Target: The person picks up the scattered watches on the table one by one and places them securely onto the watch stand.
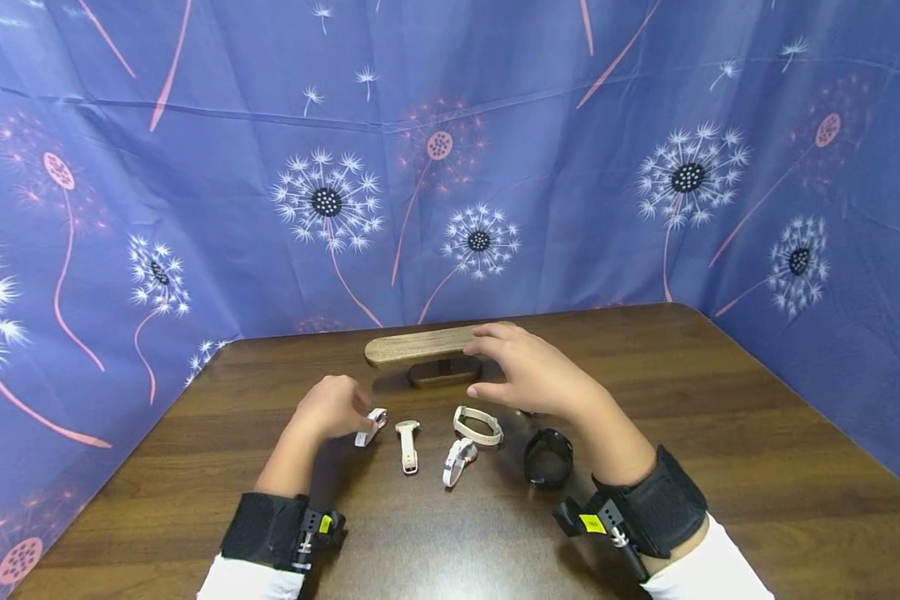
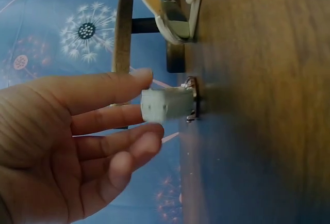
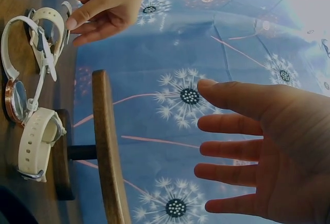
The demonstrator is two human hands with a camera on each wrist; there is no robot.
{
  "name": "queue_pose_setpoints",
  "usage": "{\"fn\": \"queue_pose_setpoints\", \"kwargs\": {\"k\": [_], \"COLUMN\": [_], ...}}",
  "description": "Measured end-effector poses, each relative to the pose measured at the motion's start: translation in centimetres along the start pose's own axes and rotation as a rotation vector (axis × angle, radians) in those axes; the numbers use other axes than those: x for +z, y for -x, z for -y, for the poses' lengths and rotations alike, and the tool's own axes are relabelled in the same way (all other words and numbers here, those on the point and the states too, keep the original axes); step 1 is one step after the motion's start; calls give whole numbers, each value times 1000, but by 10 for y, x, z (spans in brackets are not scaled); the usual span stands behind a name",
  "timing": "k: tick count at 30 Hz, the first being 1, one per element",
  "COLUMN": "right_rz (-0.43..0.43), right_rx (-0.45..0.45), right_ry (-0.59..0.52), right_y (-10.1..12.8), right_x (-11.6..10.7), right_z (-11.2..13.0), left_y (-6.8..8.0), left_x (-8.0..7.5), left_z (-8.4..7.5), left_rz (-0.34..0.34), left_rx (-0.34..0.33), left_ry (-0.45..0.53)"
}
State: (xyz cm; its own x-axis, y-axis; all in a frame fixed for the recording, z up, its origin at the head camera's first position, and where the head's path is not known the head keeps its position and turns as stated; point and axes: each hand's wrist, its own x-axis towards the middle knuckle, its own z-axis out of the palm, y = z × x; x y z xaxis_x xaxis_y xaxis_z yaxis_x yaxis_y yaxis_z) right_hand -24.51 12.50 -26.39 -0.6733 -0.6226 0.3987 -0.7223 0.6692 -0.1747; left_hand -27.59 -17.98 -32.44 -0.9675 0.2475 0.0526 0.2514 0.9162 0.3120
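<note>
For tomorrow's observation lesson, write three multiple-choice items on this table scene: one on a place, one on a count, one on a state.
1. Where does the wooden stand sit?
A. behind the row of watches
B. in front of the watches
C. on the floor

2. How many black watches lie on the table?
A. none
B. one
C. three

3. How is the right hand?
A. clenched in a fist
B. open, fingers spread, holding nothing
C. gripping a black watch

Answers: 1 A, the stand is farther back than the watches. 2 B, a single black watch lies right of the white ones. 3 B, the right wrist view shows straight, spread fingers in the air.
</note>
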Motion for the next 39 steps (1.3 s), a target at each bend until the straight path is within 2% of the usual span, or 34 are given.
{"fn": "queue_pose_setpoints", "kwargs": {"k": [7,10,19,23,26,30,35,39], "right_rz": [1,5,23,26,25,20,0,-67], "right_rx": [-18,-20,4,4,2,-12,-61,-141], "right_ry": [8,8,16,12,-1,-38,-70,-67], "right_y": [-3,-3,-3,-3,-3,-1,0,-1], "right_x": [5,6,6,7,7,7,7,7], "right_z": [0,0,0,0,1,4,11,16], "left_y": [-1,-1,-1,0,0,0,3,4], "left_x": [6,7,4,0,-4,-7,-10,-12], "left_z": [1,2,4,4,2,-5,-17,-27], "left_rz": [-31,-31,-98,-162,-246,-309,-294,-275], "left_rx": [9,-3,-43,-44,-13,6,-31,-37], "left_ry": [-9,-1,35,86,105,208,428,615]}}
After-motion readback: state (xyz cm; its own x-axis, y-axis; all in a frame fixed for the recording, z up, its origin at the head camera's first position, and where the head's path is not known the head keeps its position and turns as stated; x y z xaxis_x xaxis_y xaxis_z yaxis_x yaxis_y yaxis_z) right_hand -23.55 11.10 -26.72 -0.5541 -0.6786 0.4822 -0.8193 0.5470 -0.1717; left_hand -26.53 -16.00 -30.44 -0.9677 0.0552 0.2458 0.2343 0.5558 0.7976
